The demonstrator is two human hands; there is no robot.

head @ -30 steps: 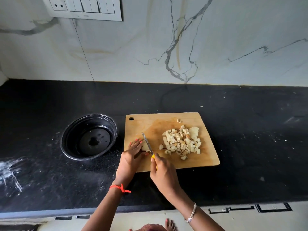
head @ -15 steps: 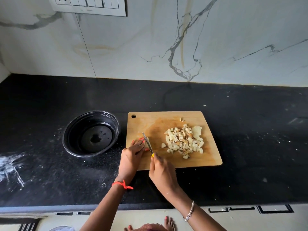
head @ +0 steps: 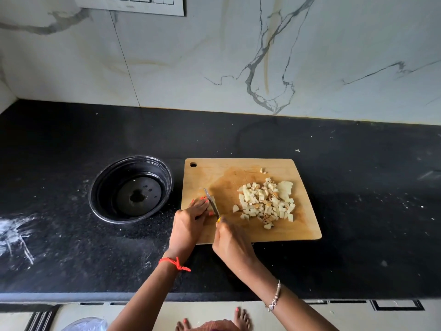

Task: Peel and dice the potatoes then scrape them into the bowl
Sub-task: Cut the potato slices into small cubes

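The left hand (head: 191, 217) lies over the last potato piece (head: 214, 199) at the near left of the cutting board (head: 238, 170), its fingers (head: 202, 199) close together and pressing it down. The right hand (head: 232, 242) has its fingers curled round the yellow handle of the knife (head: 211, 202), whose blade stands right against those fingertips. The main risk is a nick, since the piece is small, mostly hidden under the hand, and leaves little room beside the edge. It could also slip on the damp wood and skid off towards the bowl (head: 105, 187), which sits just left of the board on the desk (head: 358, 211). The diced pile (head: 265, 204) lies loose to the right, so a careless sweep may scatter cubes
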